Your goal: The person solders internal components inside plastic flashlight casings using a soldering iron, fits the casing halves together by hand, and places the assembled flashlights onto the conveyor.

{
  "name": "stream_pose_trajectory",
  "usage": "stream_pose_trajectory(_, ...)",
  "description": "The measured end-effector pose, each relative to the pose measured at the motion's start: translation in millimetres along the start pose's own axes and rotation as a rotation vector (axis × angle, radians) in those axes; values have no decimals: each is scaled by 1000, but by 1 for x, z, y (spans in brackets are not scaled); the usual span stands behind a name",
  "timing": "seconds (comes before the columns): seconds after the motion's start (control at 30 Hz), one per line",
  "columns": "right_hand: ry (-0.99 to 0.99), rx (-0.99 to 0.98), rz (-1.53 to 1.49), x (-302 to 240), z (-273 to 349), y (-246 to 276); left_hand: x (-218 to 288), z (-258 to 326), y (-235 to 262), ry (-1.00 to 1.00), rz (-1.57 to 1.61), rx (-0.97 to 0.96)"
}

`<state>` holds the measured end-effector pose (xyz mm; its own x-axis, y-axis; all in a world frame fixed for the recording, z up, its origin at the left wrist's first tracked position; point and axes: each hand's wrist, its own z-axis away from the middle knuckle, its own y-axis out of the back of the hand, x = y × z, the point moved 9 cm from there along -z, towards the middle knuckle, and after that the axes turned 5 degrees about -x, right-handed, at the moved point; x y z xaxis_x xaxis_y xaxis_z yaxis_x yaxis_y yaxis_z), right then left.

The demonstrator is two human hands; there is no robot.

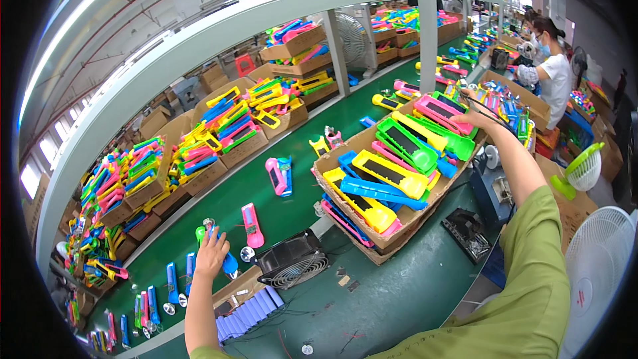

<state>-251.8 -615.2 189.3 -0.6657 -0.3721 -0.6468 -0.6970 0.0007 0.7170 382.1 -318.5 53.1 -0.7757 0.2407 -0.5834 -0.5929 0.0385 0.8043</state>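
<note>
Two hands reaching across a green assembly bench.

The left hand [211,252] is closing on a blue flashlight body [228,262] lying on the belt [292,206]; farther off, the right hand [480,118] is gripping a black strap [495,121] over the cardboard box [372,236] of coloured shells. The box is sitting heaped, so plenty is apparently waiting unassembled.

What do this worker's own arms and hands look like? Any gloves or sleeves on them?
No gloves: both hands are bare. The left hand ends a forearm that is bare up to a sliver of olive-green fabric at the picture's lower edge. The right hand also ends a bare forearm, and a loose olive-green short sleeve covers the upper arm. No watch, rings or bands can be made out.
</note>
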Motion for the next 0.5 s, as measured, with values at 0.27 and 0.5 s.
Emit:
stream_pose_trajectory(0.27, 121, -20, 186, -64, 20, -23, -1, 70, 108, 198, -71, 184)
stream_pose_trajectory(0.5, 322, -136, 132, -220, 88, -68, 28, 77, 180, 309, 295, 80)
